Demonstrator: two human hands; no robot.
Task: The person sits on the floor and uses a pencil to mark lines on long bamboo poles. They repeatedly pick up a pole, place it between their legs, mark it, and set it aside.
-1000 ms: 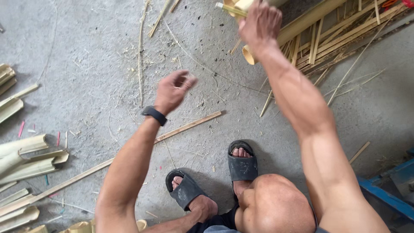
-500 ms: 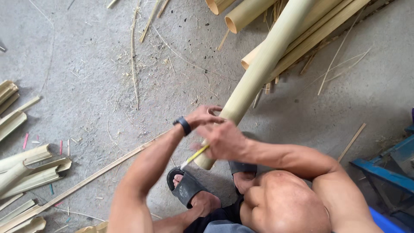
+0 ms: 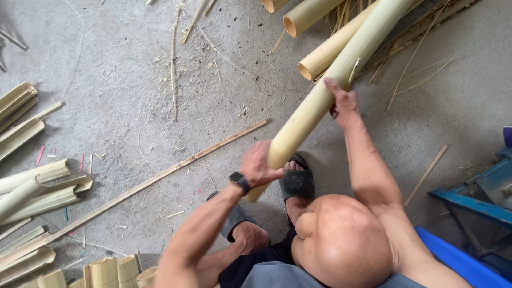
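A long pale green bamboo pole (image 3: 341,74) slants from the top right down to my feet. My left hand (image 3: 260,164) grips its lower end just above my black sandals (image 3: 296,182). My right hand (image 3: 342,101) holds the pole further up, fingers wrapped round its right side. A black watch sits on my left wrist. The pole's near tip rests by my right foot.
More bamboo tubes (image 3: 312,13) and thin strips lie at the top right. Split bamboo pieces (image 3: 37,184) pile along the left edge. A long thin slat (image 3: 160,176) lies diagonally on the concrete floor. A blue metal frame (image 3: 480,197) stands at the right.
My right hand reached up to the pile, pulled the pole down to my feet, then slid further up the pole. My left hand took hold of the lower end.
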